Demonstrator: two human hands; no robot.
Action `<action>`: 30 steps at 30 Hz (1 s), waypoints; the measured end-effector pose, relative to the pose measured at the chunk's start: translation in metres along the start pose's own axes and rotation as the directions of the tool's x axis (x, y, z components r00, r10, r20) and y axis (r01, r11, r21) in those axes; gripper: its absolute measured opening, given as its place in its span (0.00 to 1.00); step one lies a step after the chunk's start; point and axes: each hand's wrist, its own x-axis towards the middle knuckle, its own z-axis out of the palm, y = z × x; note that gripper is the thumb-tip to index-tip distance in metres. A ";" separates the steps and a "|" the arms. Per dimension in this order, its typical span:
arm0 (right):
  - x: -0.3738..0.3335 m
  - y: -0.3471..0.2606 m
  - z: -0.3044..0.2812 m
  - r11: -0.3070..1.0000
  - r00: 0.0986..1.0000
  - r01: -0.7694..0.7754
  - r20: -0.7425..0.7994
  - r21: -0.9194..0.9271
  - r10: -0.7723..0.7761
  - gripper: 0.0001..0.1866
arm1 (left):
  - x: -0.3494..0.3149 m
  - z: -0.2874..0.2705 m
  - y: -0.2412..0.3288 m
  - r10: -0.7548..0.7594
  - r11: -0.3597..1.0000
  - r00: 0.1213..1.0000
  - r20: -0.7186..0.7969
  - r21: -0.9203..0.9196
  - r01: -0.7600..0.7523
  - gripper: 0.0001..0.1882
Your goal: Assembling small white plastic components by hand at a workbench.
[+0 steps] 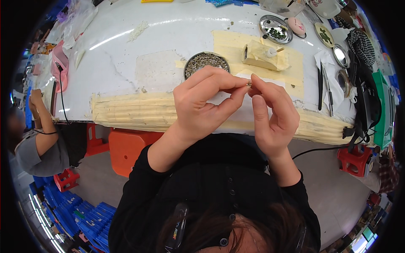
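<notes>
**Tiny piece (249,84) is held near a round dish (185,72) full of bits**

From where I stand, the left hand (206,99) pinches the tiny piece between thumb and first finger; this grip is narrow. The right hand (277,111) comes close from the other side, its first fingertip at the piece and its thumb standing apart. Whether this fingertip really touches it, I cannot tell. The piece is in the air, to the right of the round dish and nearer to the person.

The round dish has a dark rim and contains many small grey-brown bits (206,61), spread over its bottom; the left hand covers its near part from view. To the right of this dish is a block (259,61) wrapped in tape. Farther right and beyond the dish, a metal plate (273,21) carries dark green pieces (276,34). Well to the right of the dish, a pale saucer (319,29) bears green pieces also. Near the saucer are a shallow metal bowl (341,56) and a round tin (344,82); the inside of the tin I cannot make out.
</notes>
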 end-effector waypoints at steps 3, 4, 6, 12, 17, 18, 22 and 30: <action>-0.001 -0.004 -0.001 0.877 0.951 -0.308 0.093 0.370 0.294 0.14 | 0.000 0.000 -0.001 0.018 1.000 1.000 0.001 -0.008 -0.018 0.10; -0.001 -0.006 -0.001 0.780 0.915 -0.399 0.150 0.482 0.375 0.13 | 0.000 -0.001 -0.002 0.025 1.000 1.000 0.001 -0.005 -0.025 0.10; 0.000 -0.006 -0.004 0.713 0.895 -0.435 0.175 0.551 0.411 0.13 | 0.000 0.000 -0.002 0.032 0.999 1.000 0.002 0.005 -0.032 0.10; 0.001 -0.003 -0.005 0.995 0.995 0.091 0.039 -0.045 -0.089 0.15 | 0.001 0.002 -0.001 0.015 1.000 0.999 -0.040 0.027 -0.014 0.09; 0.003 0.003 0.001 0.922 0.954 0.296 0.026 -0.250 -0.299 0.18 | 0.001 0.001 -0.002 0.031 0.999 0.999 -0.024 0.037 -0.030 0.09; 0.002 0.005 0.001 0.915 0.951 0.303 0.022 -0.266 -0.309 0.18 | 0.001 0.001 -0.002 0.039 0.999 0.999 -0.026 0.038 -0.038 0.09; 0.003 0.004 0.000 0.918 0.958 0.273 -0.006 -0.288 -0.287 0.18 | 0.001 0.002 -0.003 0.039 0.999 0.999 -0.031 0.033 -0.037 0.09; 0.000 -0.004 -0.010 0.716 0.886 -0.463 0.301 0.523 0.353 0.19 | 0.000 0.001 -0.003 0.032 0.999 0.999 -0.024 0.041 -0.031 0.09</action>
